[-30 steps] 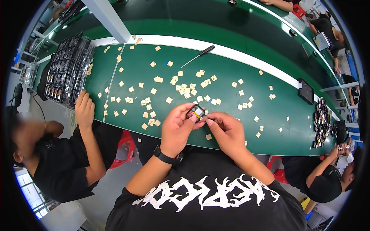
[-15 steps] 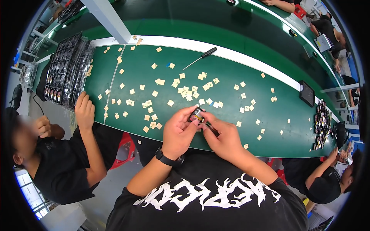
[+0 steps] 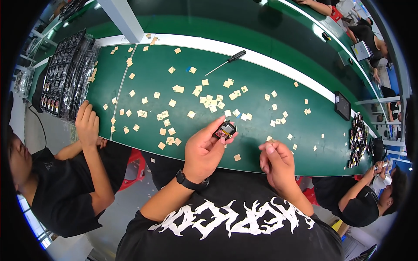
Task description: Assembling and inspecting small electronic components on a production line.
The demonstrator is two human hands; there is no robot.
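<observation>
Small black module pinched up in the left hand, right hand off to the side.

Left fingertips (image 3: 224, 126) were closed round a small black square electronic module with a reddish edge (image 3: 225, 129), held just above the near edge of the long green work table (image 3: 261, 78). The left hand (image 3: 202, 150) had it by the sides, thumb under. The right hand (image 3: 276, 161) sat near the same edge with fingers curled loosely together; couldn't tell if anything tiny was pinched in them. The module looked light, stiff and probably fragile, so edge grips seemed the safe bet, not the face. Further out were scattered tan square paper tabs (image 3: 209, 101), with a black-handled screwdriver (image 3: 226, 62) toward the far edge and black component trays (image 3: 65, 74) at the left end.
</observation>
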